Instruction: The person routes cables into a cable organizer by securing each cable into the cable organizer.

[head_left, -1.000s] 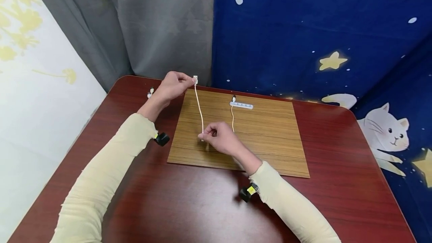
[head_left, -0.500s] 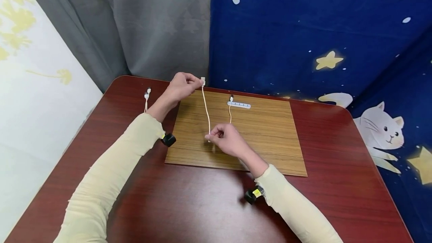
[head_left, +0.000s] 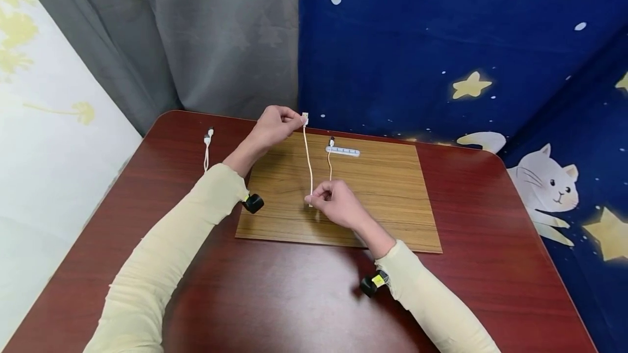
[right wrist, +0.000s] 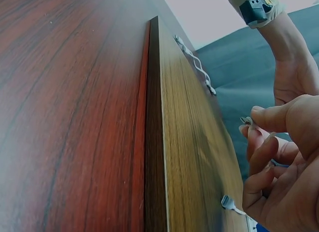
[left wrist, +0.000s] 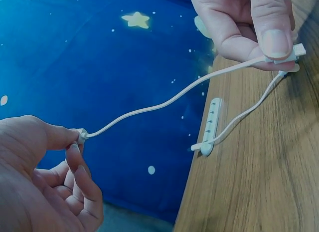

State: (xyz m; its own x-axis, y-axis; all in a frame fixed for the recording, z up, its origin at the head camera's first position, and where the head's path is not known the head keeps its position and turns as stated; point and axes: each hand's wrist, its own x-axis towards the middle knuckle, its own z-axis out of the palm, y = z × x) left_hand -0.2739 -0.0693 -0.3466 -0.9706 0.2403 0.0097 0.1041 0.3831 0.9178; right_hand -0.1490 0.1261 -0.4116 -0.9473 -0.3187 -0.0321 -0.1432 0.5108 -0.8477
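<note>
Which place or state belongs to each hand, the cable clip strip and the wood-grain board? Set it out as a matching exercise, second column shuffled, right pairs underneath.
Column one
1. Left hand
2. Right hand
3. Cable clip strip
4. Wood-grain board

Column two
A. pinching the near end of the white cable
B. lying on the red-brown table
C. pinching the cable's far end, at the USB-A plug
D. on the board, near its far edge

Pairs: 1-C, 2-A, 3-D, 4-B
</note>
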